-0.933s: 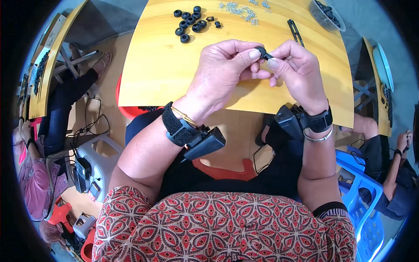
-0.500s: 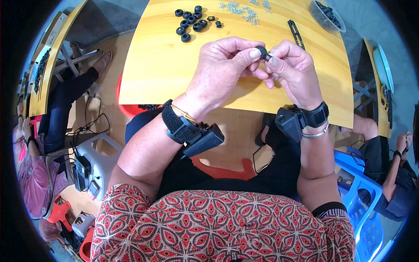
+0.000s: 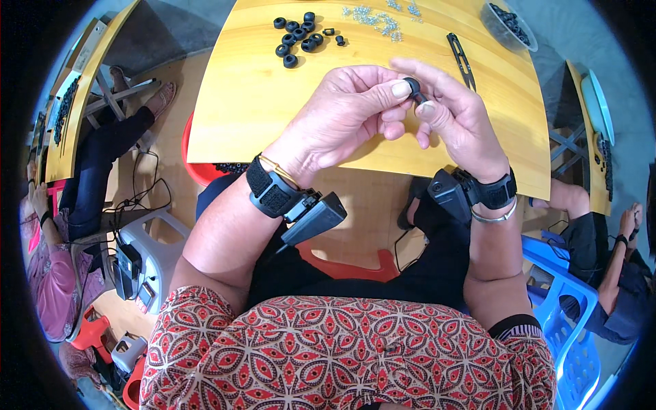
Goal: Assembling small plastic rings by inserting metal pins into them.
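Note:
Over the near part of the wooden table (image 3: 253,116), my left hand (image 3: 348,106) pinches a round black cord lock (image 3: 411,85) between thumb and fingers. A short dark stem points from it toward my right hand (image 3: 458,113). My right thumb tip rests against that stem, while the right index finger is stretched out beyond the ball; the other right fingers are partly curled. Farther left on the table sits a cluster of round black cord-lock bodies (image 3: 290,39) with holes. Two small black plugs (image 3: 340,41) lie beside them.
Small clear or silvery pieces (image 3: 383,24), perhaps springs, are scattered at the far middle. A slotted black tool (image 3: 461,60) lies to the right. A clear tub (image 3: 509,27) of black parts stands at the far right corner. A red basin (image 3: 198,167) is below the left edge.
My right index finger has straightened and lifted away from the stem, and the right hand has loosened. My left hand keeps its pinch on the cord lock, its wrist slightly farther left.

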`<state>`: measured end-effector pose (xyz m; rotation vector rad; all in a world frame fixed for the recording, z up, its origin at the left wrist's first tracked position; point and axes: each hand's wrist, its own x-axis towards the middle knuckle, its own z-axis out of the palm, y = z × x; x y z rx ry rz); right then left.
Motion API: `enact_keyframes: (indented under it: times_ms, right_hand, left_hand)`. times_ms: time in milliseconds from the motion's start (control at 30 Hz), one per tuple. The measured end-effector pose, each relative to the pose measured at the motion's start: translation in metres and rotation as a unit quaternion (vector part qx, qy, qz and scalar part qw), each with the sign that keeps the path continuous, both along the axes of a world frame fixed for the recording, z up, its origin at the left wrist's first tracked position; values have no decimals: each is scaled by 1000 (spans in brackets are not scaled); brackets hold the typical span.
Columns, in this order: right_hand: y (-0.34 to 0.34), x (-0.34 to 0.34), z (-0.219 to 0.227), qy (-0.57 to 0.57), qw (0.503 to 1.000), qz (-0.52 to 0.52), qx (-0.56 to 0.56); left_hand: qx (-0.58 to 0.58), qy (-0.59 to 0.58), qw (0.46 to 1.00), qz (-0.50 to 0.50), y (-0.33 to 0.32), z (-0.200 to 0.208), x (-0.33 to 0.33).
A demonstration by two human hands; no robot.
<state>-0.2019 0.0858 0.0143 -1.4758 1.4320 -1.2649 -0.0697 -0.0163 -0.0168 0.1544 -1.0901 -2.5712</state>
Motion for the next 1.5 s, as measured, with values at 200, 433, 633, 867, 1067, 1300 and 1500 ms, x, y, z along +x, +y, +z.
enact_keyframes:
  times_ms: [200,433,633,867,1067,1300,1500]
  right_hand:
    - [0,5,-7,33,999,-35,-18]
    - [-2,3,-11,57,997,-47,-16]
    - [-4,7,-14,108,991,-45,-59]
    - [-1,5,-5,106,994,1,-15]
    - [-3,5,-16,127,989,2,-72]
    - [-4,-1,-18,134,987,-6,-88]
    - [-6,0,-13,200,971,-9,-127]
  left_hand:
    - [53,19,998,-27,-1,-2,1]
    - [20,-31,999,-14,2,-2,-1]
    - [38,-32,999,-18,5,-2,0]
    - [-11,-37,998,-41,1,-2,1]
    - [-20,-57,997,-43,3,0,1]
    - [118,-42,991,-56,5,6,2]
    - [92,-51,993,-49,3,1,1]
